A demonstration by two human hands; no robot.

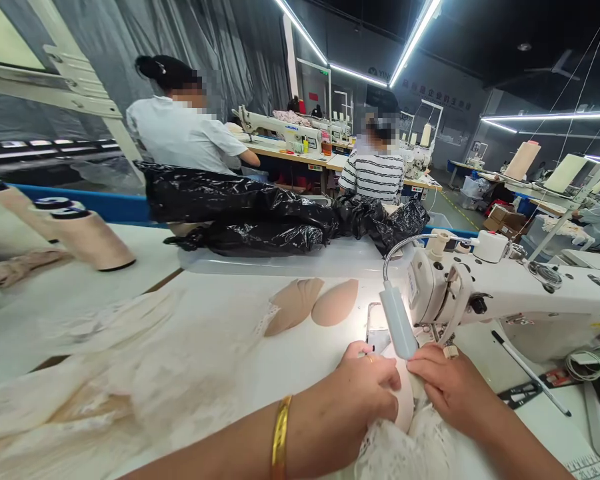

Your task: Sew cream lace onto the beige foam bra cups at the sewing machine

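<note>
My left hand (347, 400), with a gold bangle at the wrist, has its fingers curled on a pale pink bra cup (405, 400) in front of the sewing machine (480, 287). From the other side, the fingers of my right hand (455, 387) are closed on the same piece, close to the presser foot. White lace (405, 450) joined to it bunches up below, between my wrists. A small lamp (399, 323) on a bendable neck hangs right over the work and hides part of the needle area. Two loose beige cups (335, 303) lie on the table beyond my left hand.
Cream lace fabric (145, 387) spreads over the table's left side. Thread cones (90, 237) stand at far left. Black plastic bags (250, 213) lie along the back edge. Tweezers-like dark tool and a white-grey rod (530, 373) lie right. Two co-workers (180, 133) sit ahead.
</note>
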